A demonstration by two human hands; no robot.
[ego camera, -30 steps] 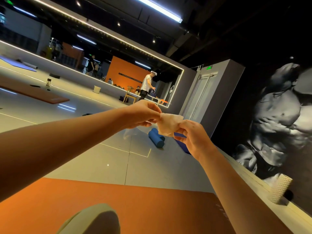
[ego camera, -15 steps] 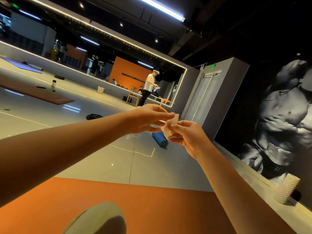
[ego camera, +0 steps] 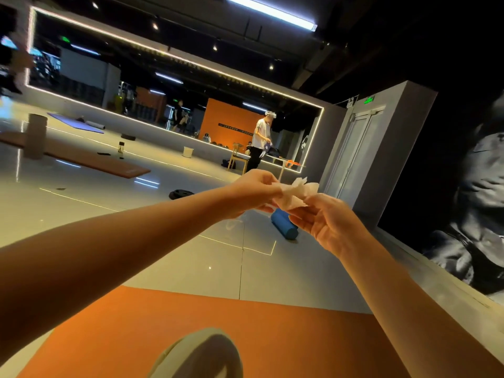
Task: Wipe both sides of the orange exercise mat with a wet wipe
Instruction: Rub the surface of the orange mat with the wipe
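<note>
My left grip (ego camera: 253, 192) and right grip (ego camera: 324, 222) both pinch one crumpled wipe (ego camera: 296, 195) between them; one orange mat (ego camera: 272, 323) lies below.

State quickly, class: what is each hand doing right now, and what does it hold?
Left hand: closed, pinching one end of the wet wipe.
Right hand: closed, pinching the other end of the same wipe.
</note>
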